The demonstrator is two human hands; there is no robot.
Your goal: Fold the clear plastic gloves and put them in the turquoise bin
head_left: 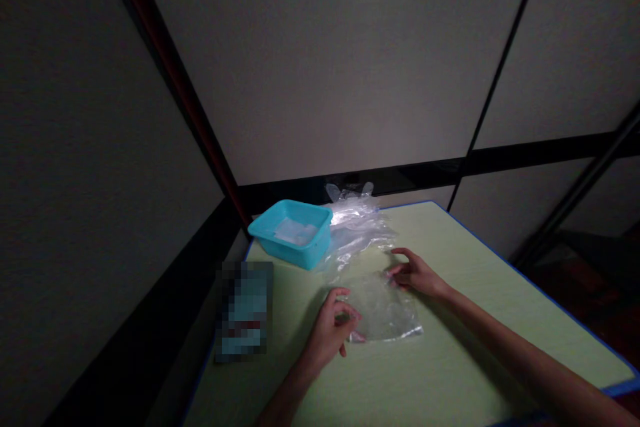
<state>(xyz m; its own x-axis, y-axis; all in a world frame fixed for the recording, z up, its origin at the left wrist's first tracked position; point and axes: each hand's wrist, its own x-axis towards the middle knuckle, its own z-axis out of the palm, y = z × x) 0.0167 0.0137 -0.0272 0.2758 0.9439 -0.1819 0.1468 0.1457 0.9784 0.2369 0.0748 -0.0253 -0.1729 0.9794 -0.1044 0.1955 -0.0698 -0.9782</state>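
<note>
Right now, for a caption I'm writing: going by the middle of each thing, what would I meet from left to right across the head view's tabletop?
Pixelated item, turquoise basket, left hand, flat clear bag, right hand.

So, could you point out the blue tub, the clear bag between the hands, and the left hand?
Blue tub (290, 253): head view, on its front wall.
Clear bag (384, 310): head view, near its middle.
Left hand (327, 330): head view, middle of the hand.
</note>
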